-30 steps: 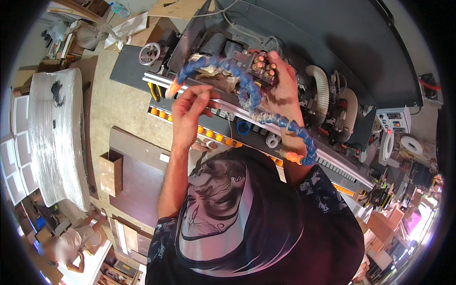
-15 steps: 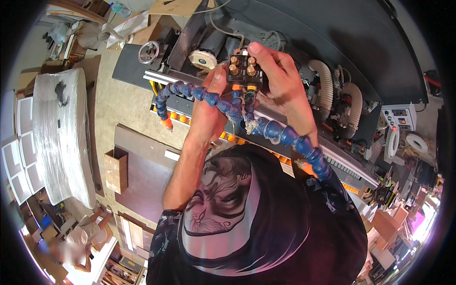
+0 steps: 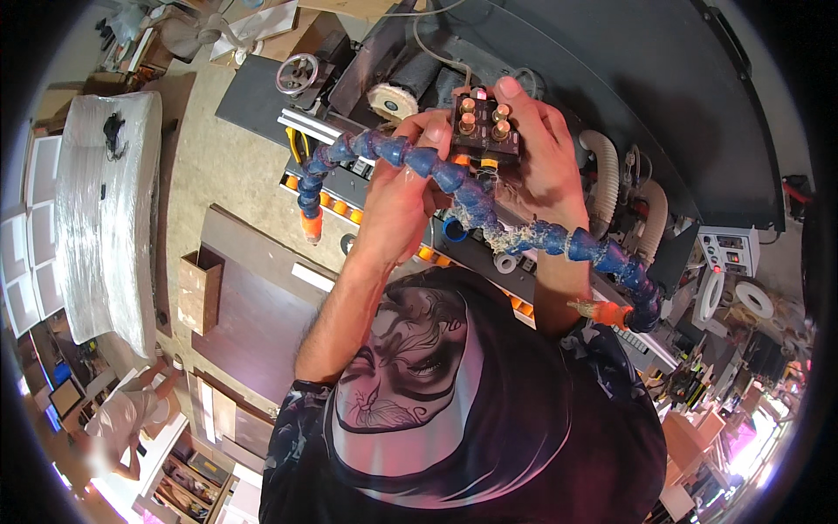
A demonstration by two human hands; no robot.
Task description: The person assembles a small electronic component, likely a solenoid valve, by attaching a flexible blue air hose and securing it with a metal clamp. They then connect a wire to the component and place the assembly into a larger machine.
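A small black valve block [image 3: 485, 150] with several brass knobs on its face is held between my hands above the machine. My left hand [image 3: 393, 205] is closed at its left side, thumb up beside the casing. My right hand [image 3: 552, 170] wraps the right side, thumb along the upper edge. Two dusty blue segmented hoses run from the block's lower end. The left hose [image 3: 421, 162] arches past my left thumb to an orange nozzle [image 3: 311, 227]. The right hose [image 3: 580, 246] crosses my right forearm to another orange nozzle [image 3: 604, 312]. Fingers behind the block are hidden.
Under my hands lies a long dark machine with orange rollers [image 3: 340, 208], a handwheel [image 3: 298, 74], a fabric buffing wheel [image 3: 393, 102] and a raised black cover [image 3: 646, 96]. Ribbed ducts [image 3: 601, 179] stand right. Another person [image 3: 131, 424] is at the lower left.
The block has tilted and sits further right and slightly lower in view, still held by both hands. The right hose has swung outward with its nozzle. The whole view has shifted a little.
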